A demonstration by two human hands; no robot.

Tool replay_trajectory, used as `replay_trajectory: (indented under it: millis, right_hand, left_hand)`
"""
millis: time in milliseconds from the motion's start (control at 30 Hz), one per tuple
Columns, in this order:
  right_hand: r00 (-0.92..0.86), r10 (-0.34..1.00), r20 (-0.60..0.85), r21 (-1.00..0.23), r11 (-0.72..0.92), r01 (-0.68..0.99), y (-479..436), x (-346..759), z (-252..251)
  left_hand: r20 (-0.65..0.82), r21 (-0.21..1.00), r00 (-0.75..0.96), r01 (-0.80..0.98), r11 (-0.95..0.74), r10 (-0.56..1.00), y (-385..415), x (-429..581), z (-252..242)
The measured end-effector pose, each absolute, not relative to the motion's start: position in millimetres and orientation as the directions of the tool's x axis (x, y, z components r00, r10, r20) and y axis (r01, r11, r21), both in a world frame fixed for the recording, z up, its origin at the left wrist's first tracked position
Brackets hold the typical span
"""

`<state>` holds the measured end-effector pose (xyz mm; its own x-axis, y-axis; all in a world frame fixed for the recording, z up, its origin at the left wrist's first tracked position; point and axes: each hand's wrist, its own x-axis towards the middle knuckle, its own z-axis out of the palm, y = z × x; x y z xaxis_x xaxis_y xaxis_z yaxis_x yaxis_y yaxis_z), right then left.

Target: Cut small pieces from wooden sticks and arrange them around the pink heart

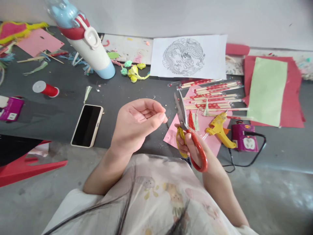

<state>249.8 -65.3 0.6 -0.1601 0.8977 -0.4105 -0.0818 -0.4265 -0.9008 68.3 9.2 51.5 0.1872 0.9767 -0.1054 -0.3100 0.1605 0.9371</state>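
My left hand [140, 122] is raised above the dark table, thumb and fingertips pressed together in a pinch. Whatever may be between those fingertips is too small to name. My right hand [189, 143] holds a pair of scissors [181, 114] by its red and yellow handles, blades parted and pointing away from me. Under the scissors lies a pink paper sheet [171, 137] with a red tassel [191, 120] and pale green tassels [195, 121]. A yellow glue gun [220, 129] rests on its right side, and several wrapped sticks with red patterns [215, 98] lie across its far part.
A phone [86, 125], a red thread spool [46, 89] and a tall water bottle [90, 49] are on the left. A dragon drawing [188, 57] lies at the back. Green paper [267, 91] over red sheets and a purple power socket [244, 138] with a cable are on the right.
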Motion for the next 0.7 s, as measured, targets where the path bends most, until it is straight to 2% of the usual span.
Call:
replay_trajectory:
  millis: [433,700]
  right_hand:
    - [-0.116,0.911,-0.396,-0.914,-0.403,-0.04,-66.4,259.7,-37.8]
    - [-0.085,0.912,-0.401,-0.915,-0.404,-0.017,-65.7,255.3,-37.4]
  left_hand:
    - [-0.111,0.958,0.154,-0.247,0.147,0.982,9.9,69.6,48.9]
    - [-0.104,0.967,0.097,-0.224,0.123,0.99,11.6,73.0,41.5]
